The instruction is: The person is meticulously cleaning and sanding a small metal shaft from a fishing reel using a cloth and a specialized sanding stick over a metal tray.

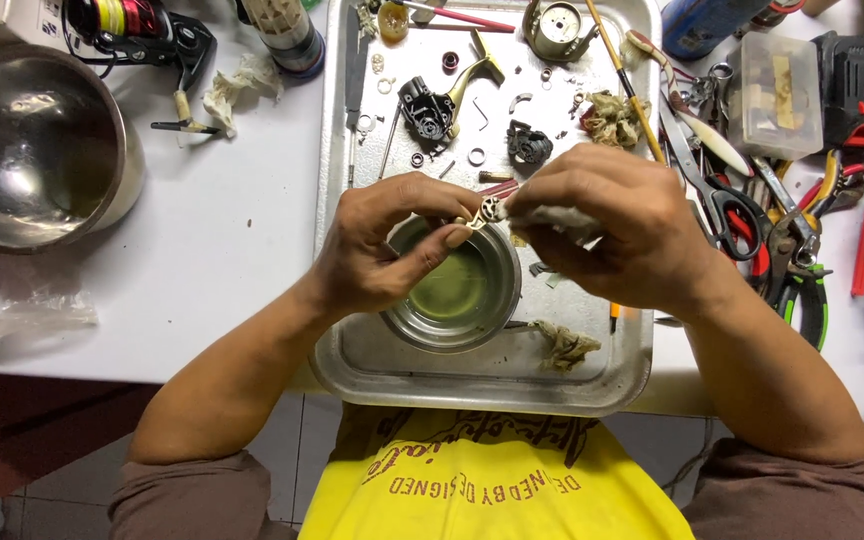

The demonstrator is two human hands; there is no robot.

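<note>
White desk (222, 250) over a tiled floor, steel tray (352, 350) centred on it, big steel bowl (37, 145) far left. I note a crumpled clear plastic bag (37, 310) at the left edge and a clear lidded box (777, 95) upper right, among pliers and scissors. My left hand (377, 250) and right hand (612, 225) both have their grip closed on a small pale metal part (490, 211), held over the small bowl of greenish liquid (457, 285); the right also pinches a rag (562, 218).

Head cam; looks straight down; close over tray (337, 250).
</note>
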